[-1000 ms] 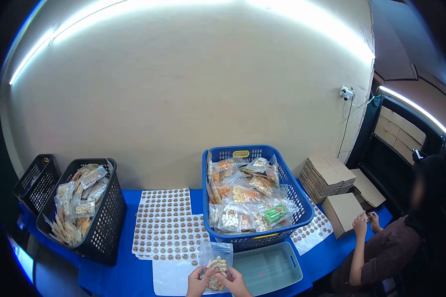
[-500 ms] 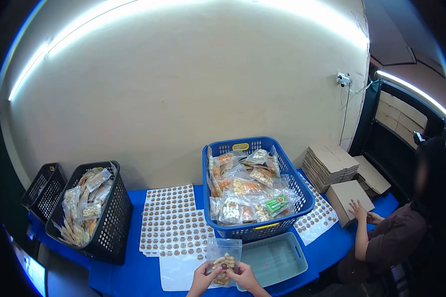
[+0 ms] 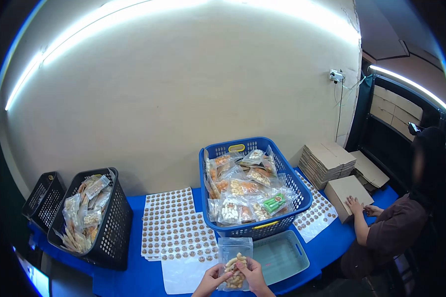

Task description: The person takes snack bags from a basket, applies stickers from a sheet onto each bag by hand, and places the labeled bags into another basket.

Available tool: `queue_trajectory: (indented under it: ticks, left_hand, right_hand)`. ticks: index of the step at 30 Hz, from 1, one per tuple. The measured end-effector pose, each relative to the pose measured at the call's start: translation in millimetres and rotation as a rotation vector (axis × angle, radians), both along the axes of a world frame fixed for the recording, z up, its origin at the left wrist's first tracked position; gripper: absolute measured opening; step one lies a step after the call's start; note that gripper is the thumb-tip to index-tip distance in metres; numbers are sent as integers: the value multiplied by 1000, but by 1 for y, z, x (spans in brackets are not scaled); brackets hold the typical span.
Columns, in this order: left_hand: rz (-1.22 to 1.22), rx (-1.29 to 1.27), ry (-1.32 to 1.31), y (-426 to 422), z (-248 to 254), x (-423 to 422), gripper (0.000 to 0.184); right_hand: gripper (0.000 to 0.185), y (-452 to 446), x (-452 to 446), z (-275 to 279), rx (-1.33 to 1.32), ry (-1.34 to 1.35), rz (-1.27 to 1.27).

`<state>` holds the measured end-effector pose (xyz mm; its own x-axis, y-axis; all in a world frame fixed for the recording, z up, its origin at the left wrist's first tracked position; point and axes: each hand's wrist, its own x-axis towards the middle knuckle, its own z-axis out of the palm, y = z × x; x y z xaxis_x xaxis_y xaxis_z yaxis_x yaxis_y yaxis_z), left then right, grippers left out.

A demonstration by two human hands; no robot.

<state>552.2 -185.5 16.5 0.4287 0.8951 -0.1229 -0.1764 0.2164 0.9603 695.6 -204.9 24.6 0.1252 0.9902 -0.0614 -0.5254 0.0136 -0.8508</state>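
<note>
A clear zip bag of pale, knobbly snack pieces (image 3: 236,277) is upright between my two hands, near the front of the blue table. My left hand (image 3: 214,279) grips its left side with the thumb on the front. On the other side my right hand (image 3: 254,275) has its thumb pressed over the bag's middle. The thumbs largely cover whatever is on the bag's front. Just left of the bag lies a sheet of round brown stickers (image 3: 191,237), with bare white backing toward me. Behind and right of the right hand sits a grey-green tray (image 3: 282,257).
A blue basket (image 3: 262,228) full of snack bags stands behind the tray. Two black baskets (image 3: 115,218) are at the left, the larger holding bags. Flattened cartons (image 3: 327,158) are stacked at right, where another person (image 3: 391,232) touches a cardboard box (image 3: 347,190).
The bag and both hands have shifted slightly right in view, and my right thumb now lies across the bag's middle. The other person's hand has lowered on the box.
</note>
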Motion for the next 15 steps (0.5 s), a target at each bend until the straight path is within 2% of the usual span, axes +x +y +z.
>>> queue_trajectory:
  ticks: [5,8,11,15]
  left_hand:
    - [117,17,-84,-4,19,10,25]
    - [193,120,-26,-1,2,16,22]
    - [186,107,-47,-4,4,17,22]
    - [151,30,-60,-5,-6,18,28]
  right_hand:
    - [20,-7,-5,4,60,-238,-19]
    - [20,-9,-9,0,128,-333,-112]
    - [21,-11,-7,0,109,-129,-58]
    - [23,-14,-4,-6,39,-75,-26]
